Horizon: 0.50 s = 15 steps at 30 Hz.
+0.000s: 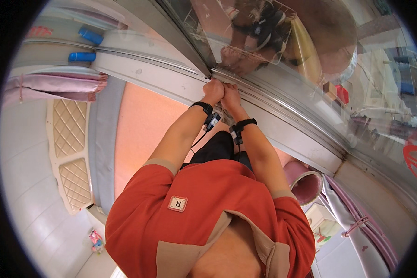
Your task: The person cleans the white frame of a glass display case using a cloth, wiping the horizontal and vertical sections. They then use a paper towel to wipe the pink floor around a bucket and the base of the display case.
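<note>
Both fists are side by side and touching, over the white window sill (pixel 281 127), close to the lower corner of a sliding window's metal frame (pixel 198 57). My left hand (pixel 213 90) is closed, its knuckles near the window track (pixel 285 100). Right beside it, my right hand (pixel 230 96) is also closed. A crumpled greyish cloth (pixel 225 116) hangs just below them, apparently gripped by both; the fingers hide its upper part. Each wrist wears a black strap with a small device and a cable.
A blue cylinder (pixel 82 57) stands by the glass at left. Tied pink curtains (pixel 55 85) hang at left and right. A pink round container (pixel 304 184) is beside my right arm. Behind the glass are a wire basket (pixel 285 38) with shoes and a red box (pixel 342 93). A padded headboard (pixel 69 128) is at left.
</note>
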### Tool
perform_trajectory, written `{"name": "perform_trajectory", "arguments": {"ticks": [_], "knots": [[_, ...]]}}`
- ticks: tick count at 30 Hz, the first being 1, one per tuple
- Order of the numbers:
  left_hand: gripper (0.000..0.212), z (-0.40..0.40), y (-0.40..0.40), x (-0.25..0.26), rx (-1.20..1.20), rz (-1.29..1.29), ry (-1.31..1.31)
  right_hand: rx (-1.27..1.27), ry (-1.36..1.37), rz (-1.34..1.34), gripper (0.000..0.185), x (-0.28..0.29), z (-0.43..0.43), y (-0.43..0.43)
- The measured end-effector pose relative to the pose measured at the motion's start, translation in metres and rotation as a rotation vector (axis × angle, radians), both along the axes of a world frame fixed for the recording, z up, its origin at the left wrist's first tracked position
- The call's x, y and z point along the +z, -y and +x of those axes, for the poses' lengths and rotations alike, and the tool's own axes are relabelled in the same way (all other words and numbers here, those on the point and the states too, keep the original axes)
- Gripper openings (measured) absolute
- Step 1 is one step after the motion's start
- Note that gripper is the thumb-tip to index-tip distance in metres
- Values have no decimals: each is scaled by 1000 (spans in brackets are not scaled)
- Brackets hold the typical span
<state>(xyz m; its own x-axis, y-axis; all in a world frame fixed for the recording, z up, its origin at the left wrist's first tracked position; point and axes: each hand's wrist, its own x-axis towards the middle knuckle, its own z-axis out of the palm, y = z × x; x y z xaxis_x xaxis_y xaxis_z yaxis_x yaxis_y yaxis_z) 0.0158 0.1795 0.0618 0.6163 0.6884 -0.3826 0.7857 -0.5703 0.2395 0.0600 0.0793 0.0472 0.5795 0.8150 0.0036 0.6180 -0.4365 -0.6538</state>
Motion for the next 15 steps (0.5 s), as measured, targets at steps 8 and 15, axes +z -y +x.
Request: {"name": "perform_trajectory", "arguments": {"ticks": [8, 15], "knots": [[45, 20, 10, 35, 200, -161, -85, 49, -51, 68, 36, -18, 17, 7], [55, 14, 20, 29, 269, -166, -10, 18, -120, 68, 41, -5, 15, 13]]}}
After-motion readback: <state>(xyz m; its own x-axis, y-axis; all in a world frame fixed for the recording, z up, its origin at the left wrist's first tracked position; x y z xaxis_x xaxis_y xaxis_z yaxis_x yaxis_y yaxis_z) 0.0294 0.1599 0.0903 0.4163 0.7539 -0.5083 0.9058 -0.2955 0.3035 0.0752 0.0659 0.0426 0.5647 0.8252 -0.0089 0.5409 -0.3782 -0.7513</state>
